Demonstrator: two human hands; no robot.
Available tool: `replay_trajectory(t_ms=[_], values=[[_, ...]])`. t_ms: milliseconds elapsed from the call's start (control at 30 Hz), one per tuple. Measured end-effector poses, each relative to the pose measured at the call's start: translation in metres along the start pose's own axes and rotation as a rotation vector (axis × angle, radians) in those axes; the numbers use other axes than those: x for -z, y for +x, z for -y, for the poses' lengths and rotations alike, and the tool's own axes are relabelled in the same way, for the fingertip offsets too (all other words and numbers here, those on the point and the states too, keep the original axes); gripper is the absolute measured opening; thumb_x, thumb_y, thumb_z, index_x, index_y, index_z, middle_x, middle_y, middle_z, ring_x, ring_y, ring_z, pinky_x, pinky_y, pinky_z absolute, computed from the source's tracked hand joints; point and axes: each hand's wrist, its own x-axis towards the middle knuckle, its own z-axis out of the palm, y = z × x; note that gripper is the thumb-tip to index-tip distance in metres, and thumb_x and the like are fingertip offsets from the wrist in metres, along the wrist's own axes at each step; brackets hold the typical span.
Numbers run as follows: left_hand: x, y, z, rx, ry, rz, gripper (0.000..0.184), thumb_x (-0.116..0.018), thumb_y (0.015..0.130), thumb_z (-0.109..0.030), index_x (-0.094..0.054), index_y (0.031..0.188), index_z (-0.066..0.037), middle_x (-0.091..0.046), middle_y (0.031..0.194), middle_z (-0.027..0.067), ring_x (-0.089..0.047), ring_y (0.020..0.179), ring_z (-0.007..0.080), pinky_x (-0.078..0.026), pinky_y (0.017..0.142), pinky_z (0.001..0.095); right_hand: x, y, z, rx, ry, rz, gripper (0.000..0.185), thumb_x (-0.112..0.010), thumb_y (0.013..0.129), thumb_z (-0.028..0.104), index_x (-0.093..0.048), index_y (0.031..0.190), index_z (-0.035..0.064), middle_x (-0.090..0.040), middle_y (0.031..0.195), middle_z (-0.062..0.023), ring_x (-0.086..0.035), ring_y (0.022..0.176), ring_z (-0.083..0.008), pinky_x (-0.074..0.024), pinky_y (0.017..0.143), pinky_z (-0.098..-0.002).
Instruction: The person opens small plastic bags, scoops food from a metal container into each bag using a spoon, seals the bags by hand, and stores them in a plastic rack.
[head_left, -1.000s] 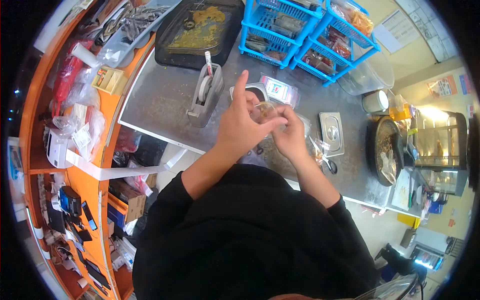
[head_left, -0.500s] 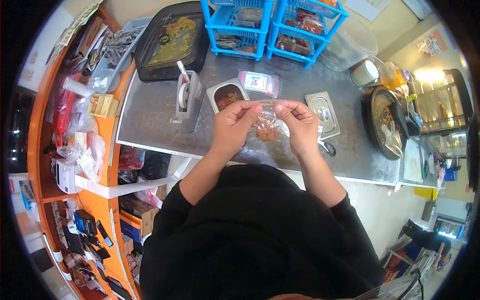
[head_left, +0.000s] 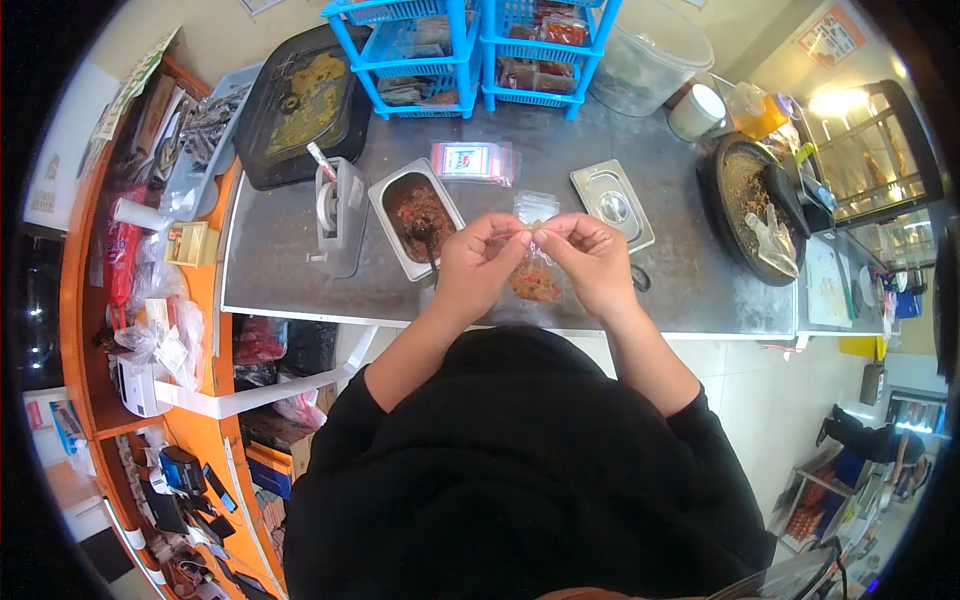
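Note:
My left hand (head_left: 480,265) and my right hand (head_left: 590,262) pinch the top of a small clear plastic bag (head_left: 537,283), their fingertips almost touching. Reddish-brown chunky food sits in the bag's bottom, hanging below my fingers. Just beyond my fingertips lie some flat clear bags (head_left: 537,205). Left of my hands, a metal food pan (head_left: 376,196) holds dark red chunky food, with a dark-handled utensil (head_left: 425,240) in it. A metal pan lid (head_left: 640,225) lies to the right. Partly behind my right hand shows a black scissors handle (head_left: 641,279).
Labelled flat packets (head_left: 475,163) lie behind the pan. A tape dispenser (head_left: 341,205) and a black tray (head_left: 262,160) with yellowish residue stand left. Blue tiered racks (head_left: 466,70) are at the back. A large dark round vessel (head_left: 722,225) stands right. One person (head_left: 870,435) is far right.
My hands have drawn together, from holding the bag's top edge stretched apart to pinching it at one spot. The view has shifted, and more of the pan and the flat bags shows.

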Motion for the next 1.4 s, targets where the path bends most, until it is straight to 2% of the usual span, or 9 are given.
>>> replay_trajectory(t_ms=[300,533,600,700,767,867,1067,1167,1400], values=[[-0.018,0.006,0.022,0.114,0.038,0.051,0.014,-0.066,0.09,-0.01,-0.063,0.101,-0.002,-0.067,0.094,0.0017,-0.057,0.08,0.0042,-0.046,0.071,0.0208,0.047,-0.014,-0.004,-0.04,-0.085,-0.11,0.009,-0.07,0.087,0.008,-0.066,0.09,0.0008,-0.067,0.082,-0.0015,-0.058,0.073,-0.0045,-0.046,0.066,-0.02],[-0.016,0.013,0.053,0.058,0.188,0.024,0.04,-0.066,0.09,-0.009,-0.054,0.127,-0.001,-0.061,0.118,0.0095,-0.063,0.094,0.014,-0.051,0.081,0.0269,0.089,-0.021,-0.047,-0.173,-0.042,-0.242,0.011,-0.069,0.087,0.007,-0.066,0.094,0.0002,-0.068,0.083,-0.0044,-0.06,0.069,-0.0071,-0.048,0.064,-0.0222],[-0.008,0.01,0.036,0.133,0.097,-0.013,0.046,-0.064,0.091,-0.009,-0.048,0.134,-0.001,-0.057,0.125,0.012,-0.064,0.098,0.0189,-0.052,0.085,0.0297,0.113,-0.019,-0.078,-0.223,-0.161,-0.315,0.013,-0.07,0.086,0.007,-0.066,0.095,-0.0009,-0.068,0.084,-0.0056,-0.061,0.073,-0.0087,-0.0493,0.066,-0.0239],[0.005,0.005,0.032,0.064,-0.012,-0.094,0.049,-0.064,0.09,-0.007,-0.047,0.136,-0.002,-0.062,0.118,0.0115,-0.064,0.091,0.0138,-0.05,0.081,0.0251,0.133,-0.017,-0.112,-0.101,-0.49,-0.493,0.02,-0.072,0.082,0.009,-0.066,0.101,0.0014,-0.069,0.086,-0.0077,-0.063,0.086,-0.0186,-0.0508,0.074,-0.0313],[0.012,0.0,0.023,0.086,-0.053,-0.173,0.032,-0.059,0.095,-0.01,-0.053,0.124,0.0,-0.063,0.112,0.0128,-0.067,0.09,0.0202,-0.053,0.08,0.0284,0.13,-0.014,-0.106,0.022,-0.756,-0.589,0.021,-0.073,0.081,0.012,-0.068,0.1,0.0049,-0.069,0.087,-0.008,-0.063,0.093,-0.0247,-0.0503,0.079,-0.0349],[0.028,-0.006,0.019,0.055,-0.069,-0.243,0.019,-0.056,0.097,-0.018,-0.057,0.102,0.0,-0.063,0.098,0.0108,-0.068,0.082,0.0206,-0.057,0.075,0.0314,0.112,0.001,-0.102,0.129,-0.842,-0.278,0.014,-0.071,0.081,0.017,-0.072,0.095,0.0125,-0.07,0.089,-0.0067,-0.061,0.092,-0.0298,-0.0471,0.081,-0.041],[0.04,-0.012,0.002,-0.007,-0.032,-0.278,0.02,-0.056,0.098,-0.021,-0.058,0.092,-0.002,-0.062,0.085,0.0058,-0.065,0.073,0.0155,-0.056,0.071,0.03,0.067,0.045,-0.139,0.214,-1.43,-0.011,0.01,-0.065,0.081,0.021,-0.075,0.083,0.0207,-0.07,0.084,0.0004,-0.057,0.096,-0.0216,-0.0378,0.081,-0.0445],[0.048,-0.018,-0.005,-0.009,0.07,-0.321,0.023,-0.051,0.1,-0.023,-0.056,0.092,-0.002,-0.061,0.084,0.0069,-0.065,0.072,0.0159,-0.058,0.07,0.0325,0.061,0.055,-0.137,0.087,-1.527,0.055,0.009,-0.067,0.079,0.022,-0.075,0.077,0.0231,-0.07,0.083,0.0018,-0.055,0.1,-0.02,-0.0362,0.084,-0.0456],[0.065,-0.022,0.003,0.056,0.095,-0.315,0.019,-0.055,0.098,-0.021,-0.058,0.094,-0.002,-0.061,0.084,0.0052,-0.062,0.069,0.0124,-0.054,0.066,0.0277,0.061,0.067,-0.122,-0.01,-1.148,-0.019,0.009,-0.072,0.077,0.027,-0.077,0.079,0.0197,-0.071,0.084,-0.0029,-0.058,0.094,-0.0269,-0.0428,0.082,-0.0441]])
